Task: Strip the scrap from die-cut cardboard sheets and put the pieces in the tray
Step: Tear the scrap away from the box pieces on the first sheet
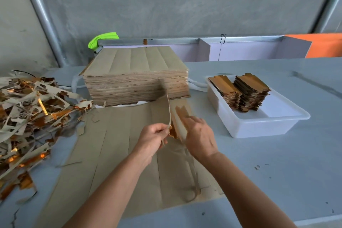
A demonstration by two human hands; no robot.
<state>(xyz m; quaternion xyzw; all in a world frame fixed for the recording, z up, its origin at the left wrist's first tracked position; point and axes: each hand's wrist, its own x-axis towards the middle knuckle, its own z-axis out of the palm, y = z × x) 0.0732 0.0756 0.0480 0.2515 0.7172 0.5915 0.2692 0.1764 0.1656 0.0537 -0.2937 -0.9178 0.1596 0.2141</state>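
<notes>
One thin strip (168, 109) pinched in left hand (154, 138), running up and away; right hand (200, 135) just beside, fingers relaxed on sheet (114, 146).

White tray (259, 126), brown-and-gold pieces (248, 94), neon-green cloth (103, 40)

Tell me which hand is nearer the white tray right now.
Right. The right hand is over the sheet, just left of the white tray; the left hand, pinching a scrap strip, is farther left.
</notes>
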